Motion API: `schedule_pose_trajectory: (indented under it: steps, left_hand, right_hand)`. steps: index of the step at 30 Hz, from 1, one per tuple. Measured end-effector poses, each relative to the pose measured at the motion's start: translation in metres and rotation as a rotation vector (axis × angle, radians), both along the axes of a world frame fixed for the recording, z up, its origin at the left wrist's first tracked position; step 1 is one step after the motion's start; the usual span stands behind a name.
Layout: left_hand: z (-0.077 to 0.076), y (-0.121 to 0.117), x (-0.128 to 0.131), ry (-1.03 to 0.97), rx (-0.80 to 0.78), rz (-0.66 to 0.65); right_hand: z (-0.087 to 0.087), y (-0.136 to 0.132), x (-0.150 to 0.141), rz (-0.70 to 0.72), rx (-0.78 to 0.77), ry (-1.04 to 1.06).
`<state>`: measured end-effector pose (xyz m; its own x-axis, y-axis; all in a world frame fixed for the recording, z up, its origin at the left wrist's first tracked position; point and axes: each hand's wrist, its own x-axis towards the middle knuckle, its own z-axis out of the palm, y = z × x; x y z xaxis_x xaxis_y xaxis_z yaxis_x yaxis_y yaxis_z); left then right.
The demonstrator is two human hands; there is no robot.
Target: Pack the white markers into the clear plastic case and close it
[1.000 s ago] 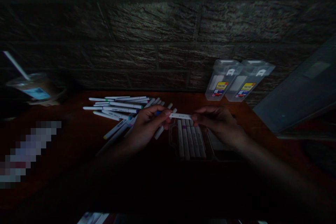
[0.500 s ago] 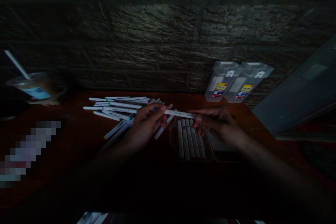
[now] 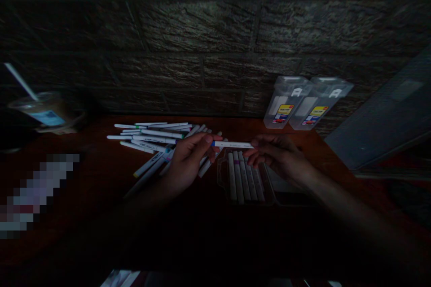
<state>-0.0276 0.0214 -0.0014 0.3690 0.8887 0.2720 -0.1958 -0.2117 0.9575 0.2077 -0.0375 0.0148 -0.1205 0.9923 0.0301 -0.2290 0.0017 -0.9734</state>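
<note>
A white marker (image 3: pixel 234 144) with a blue band lies level between my two hands. My left hand (image 3: pixel 191 154) pinches its banded end between thumb and fingers. At the other end, my right hand (image 3: pixel 278 154) closes its thumb and fingertips on the barrel. Below the marker is an open clear plastic case (image 3: pixel 220 175) with several white markers (image 3: pixel 246 181) side by side in its left half; one has a purple band. A loose pile of white markers (image 3: pixel 158 133) with coloured bands spreads behind and left of my left hand, which hides part of it.
Two clear upright cases (image 3: pixel 279 103) with yellow labels stand at the back right by the brick wall (image 3: pixel 202 31). A lidded drink cup (image 3: pixel 45 110) with a straw stands on the wooden table (image 3: pixel 97 157) at the far left. A grey panel (image 3: pixel 380 121) rises at the right.
My right hand's fingers have curled in and closed on the marker's end. The marker has shifted slightly right, and its blue band now shows beside my left fingertips.
</note>
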Motion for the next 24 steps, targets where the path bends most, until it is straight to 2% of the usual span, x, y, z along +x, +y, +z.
schedule_pose_trajectory:
  steps: [2, 8, 13, 19, 24]
  left_hand:
    - [0.0011, -0.0011, 0.0003, -0.010, -0.005, -0.005]
    - [0.0041, 0.0003, 0.0006, -0.182, -0.162, -0.086]
    - [0.0037, 0.0015, -0.0006, -0.230, -0.206, -0.121]
    - [-0.0027, 0.0032, -0.0004, -0.063, -0.176, -0.100]
    - [0.0014, -0.0030, 0.0028, 0.134, -0.084, -0.103]
  right_hand:
    - [-0.0005, 0.0002, 0.0004, -0.009, 0.009, -0.011]
    - [0.0014, 0.0015, 0.0017, -0.080, 0.026, 0.012]
    - [0.0000, 0.0033, 0.0028, -0.108, 0.025, 0.042]
    - [0.0001, 0.0027, 0.0032, -0.117, 0.058, -0.030]
    - [-0.0020, 0.0022, 0.0017, -0.090, 0.125, -0.154]
